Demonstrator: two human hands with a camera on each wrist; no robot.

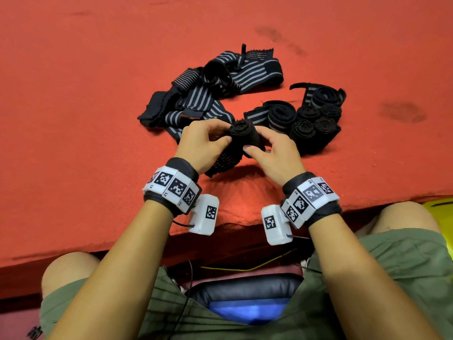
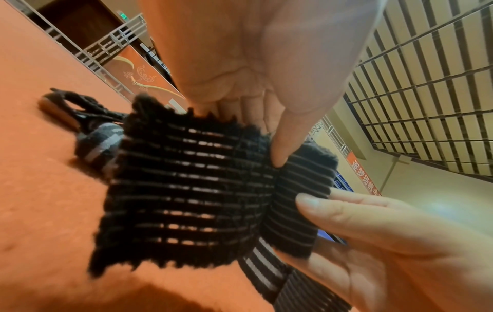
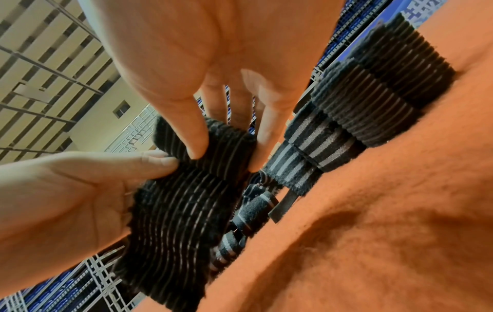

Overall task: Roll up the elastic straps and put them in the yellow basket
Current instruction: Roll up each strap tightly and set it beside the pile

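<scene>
Both hands hold one black elastic strap with thin grey stripes (image 1: 245, 136) just above the red cloth. Its rolled part (image 3: 224, 147) sits between my right hand's (image 1: 267, 148) thumb and fingers, which pinch it. My left hand (image 1: 208, 141) grips the strap beside the roll, thumb on top (image 2: 280, 147). The strap's loose tail (image 2: 186, 190) hangs down toward me. A heap of unrolled striped straps (image 1: 213, 89) lies behind the hands. Several rolled straps (image 1: 313, 119) stand in a cluster to the right. A yellow edge (image 1: 438, 209), perhaps the basket, shows at the far right below the table.
The red cloth-covered table (image 1: 98, 94) spreads wide around the straps, its front edge (image 1: 122, 251) just above my knees. Cables and a dark seat (image 1: 245, 290) lie between my legs.
</scene>
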